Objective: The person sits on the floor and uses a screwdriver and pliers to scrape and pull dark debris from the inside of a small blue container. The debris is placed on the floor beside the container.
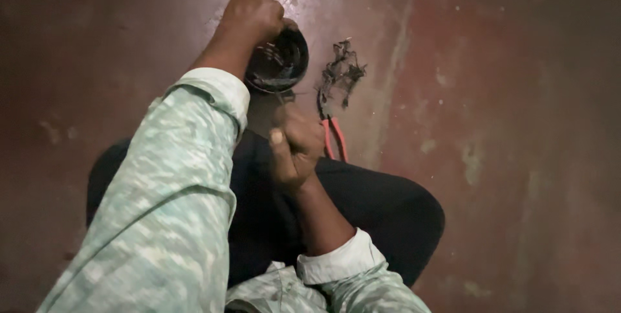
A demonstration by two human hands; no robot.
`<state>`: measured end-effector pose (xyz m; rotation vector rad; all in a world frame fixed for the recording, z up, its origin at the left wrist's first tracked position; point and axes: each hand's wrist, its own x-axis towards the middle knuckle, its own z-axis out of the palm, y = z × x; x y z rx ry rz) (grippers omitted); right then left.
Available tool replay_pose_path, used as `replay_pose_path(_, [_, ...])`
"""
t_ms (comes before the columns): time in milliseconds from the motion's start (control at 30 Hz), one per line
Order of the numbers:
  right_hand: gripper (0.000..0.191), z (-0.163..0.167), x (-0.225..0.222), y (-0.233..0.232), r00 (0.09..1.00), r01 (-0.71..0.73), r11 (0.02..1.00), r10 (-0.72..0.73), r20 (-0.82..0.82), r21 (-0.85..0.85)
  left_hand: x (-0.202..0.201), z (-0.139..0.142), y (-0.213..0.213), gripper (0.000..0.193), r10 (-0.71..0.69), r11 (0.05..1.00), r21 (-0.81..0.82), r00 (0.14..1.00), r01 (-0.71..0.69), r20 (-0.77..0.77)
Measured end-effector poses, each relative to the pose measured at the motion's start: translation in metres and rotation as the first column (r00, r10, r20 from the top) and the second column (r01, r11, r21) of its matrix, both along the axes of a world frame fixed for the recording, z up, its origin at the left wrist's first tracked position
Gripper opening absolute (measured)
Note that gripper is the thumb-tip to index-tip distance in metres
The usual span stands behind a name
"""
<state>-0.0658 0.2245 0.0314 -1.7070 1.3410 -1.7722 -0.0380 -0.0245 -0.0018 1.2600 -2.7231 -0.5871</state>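
On the stained reddish floor (491, 93), both hands are fisted: left (251, 16) gripping a black round part (279, 60), right (296, 146) unclear.

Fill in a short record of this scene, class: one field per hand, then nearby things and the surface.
left hand: closed fist on the rim of a round black part
right hand: closed fist near the part; what it grips is hidden
nearby: tangle of dark wire scraps; red-handled pliers lying on the floor
surface: worn reddish floor
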Motion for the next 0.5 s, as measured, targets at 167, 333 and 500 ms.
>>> replay_pose_path(167, [0.028,-0.032,0.031,0.026,0.98,-0.191,0.917,0.159,0.118,0.35,0.012,-0.01,-0.019,0.053,0.15,0.98,0.139,0.986,-0.139,-0.074])
replay_pose_path(333, [0.028,-0.035,-0.024,0.03,0.954,-0.175,0.957,0.107,0.279,0.231,0.013,-0.015,-0.024,0.05,0.097,0.995,0.005,0.987,-0.097,-0.126])
replay_pose_path(500, [0.03,0.005,-0.124,0.026,0.902,-0.138,0.985,0.167,0.397,-0.1,0.0,-0.024,-0.03,0.048,0.07,0.995,0.078,0.997,-0.068,-0.03])
